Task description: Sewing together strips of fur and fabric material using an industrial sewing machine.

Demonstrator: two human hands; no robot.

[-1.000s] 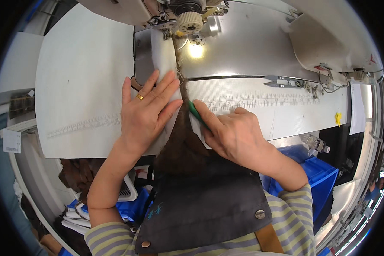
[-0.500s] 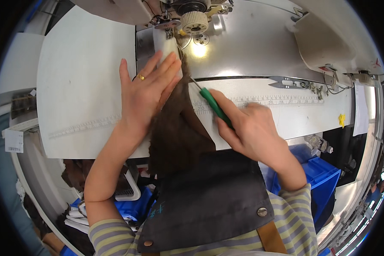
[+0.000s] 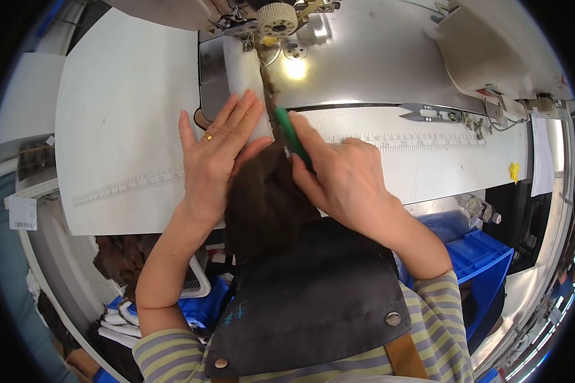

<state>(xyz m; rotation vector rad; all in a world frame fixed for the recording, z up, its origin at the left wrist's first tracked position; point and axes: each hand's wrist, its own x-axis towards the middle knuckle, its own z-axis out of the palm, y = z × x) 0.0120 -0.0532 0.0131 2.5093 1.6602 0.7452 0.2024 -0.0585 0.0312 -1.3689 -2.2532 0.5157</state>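
Observation:
My left hand (image 3: 216,150) lies flat with fingers stretched over the lower part of a white padded strip (image 3: 241,67). The strip's far end is under the sewing machine's presser foot (image 3: 247,43). Dark brown fur material (image 3: 259,201) runs along the strip's right side and spreads toward my lap, partly under my left hand. My right hand (image 3: 348,172) is closed around the green handle of an awl (image 3: 290,133), pointed up along the fur's right edge. The awl's metal shaft is hardly visible now.
Grey thread snips (image 3: 431,113) lie on the right near the metal machine bed (image 3: 358,70). Rulers (image 3: 421,142) are marked along the white table (image 3: 128,115). The machine head (image 3: 278,19) overhangs the far side. A blue crate (image 3: 479,255) stands below at the right.
The strip and fur have shifted slightly; more of the white strip shows beyond my left fingers, which sit lower. My right hand has moved left and up with the awl, close beside the strip.

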